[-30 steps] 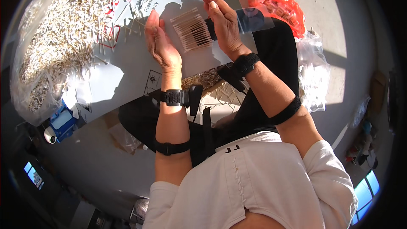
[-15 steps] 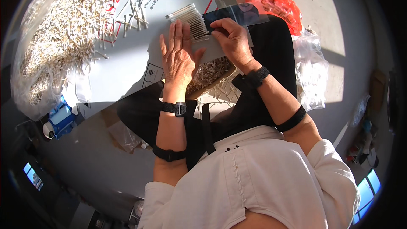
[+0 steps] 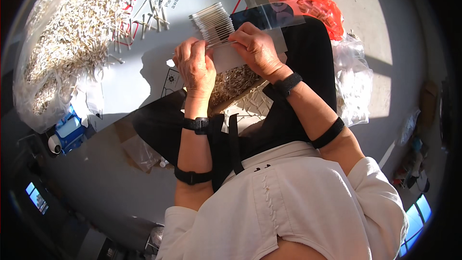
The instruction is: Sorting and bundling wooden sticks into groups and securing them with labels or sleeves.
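So both hands are mid-bagging near frame top: right hand pinches the clear sleeve, left hand steadies the cotton swab row; sliding it in needs straight alignment.

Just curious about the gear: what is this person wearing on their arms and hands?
Both hands are bare: no gloves. The left hand has a black band at the wrist and a second black strap near the elbow. The right hand has the same pair: wrist band, upper strap. Cream sleeves are pushed up above the elbows.

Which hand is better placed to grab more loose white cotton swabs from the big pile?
Probably the left hand: it lies nearer the pile of loose white cotton swabs, while the right hand pinches the aligned row of swabs.
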A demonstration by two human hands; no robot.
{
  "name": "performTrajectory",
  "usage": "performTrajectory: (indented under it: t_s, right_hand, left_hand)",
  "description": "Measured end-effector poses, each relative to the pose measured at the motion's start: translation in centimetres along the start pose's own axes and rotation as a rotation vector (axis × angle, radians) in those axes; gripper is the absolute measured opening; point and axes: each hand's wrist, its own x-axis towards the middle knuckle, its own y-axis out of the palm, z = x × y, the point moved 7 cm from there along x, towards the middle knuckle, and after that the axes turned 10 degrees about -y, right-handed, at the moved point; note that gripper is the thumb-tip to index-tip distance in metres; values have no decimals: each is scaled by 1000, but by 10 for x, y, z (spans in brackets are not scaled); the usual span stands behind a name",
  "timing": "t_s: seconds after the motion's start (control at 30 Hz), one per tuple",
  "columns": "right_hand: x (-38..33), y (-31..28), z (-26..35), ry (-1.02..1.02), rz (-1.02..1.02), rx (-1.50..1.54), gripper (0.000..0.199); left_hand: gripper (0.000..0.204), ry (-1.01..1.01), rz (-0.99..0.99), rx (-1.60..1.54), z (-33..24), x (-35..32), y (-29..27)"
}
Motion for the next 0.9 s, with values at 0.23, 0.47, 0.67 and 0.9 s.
performTrajectory:
  t_s: [0.23, 0.47, 0.67, 0.9]
  right_hand:
    - [7, 8, 5, -89, 40, -146, 8]
    - [11, 7, 6, -152, 64, -96, 4]
    - [7, 6, -1, -76, 40, -20, 15]
    - [6, -5, -11, 130, -307, 283, 34]
  left_hand:
    - [18, 69, 20, -7, -7, 12, 3]
    - [17, 58, 41, 19, -1, 19, 8]
    - [21, 35, 19, -69, -4, 21, 5]
    - [43, -269, -50, -312, 22, 0, 13]
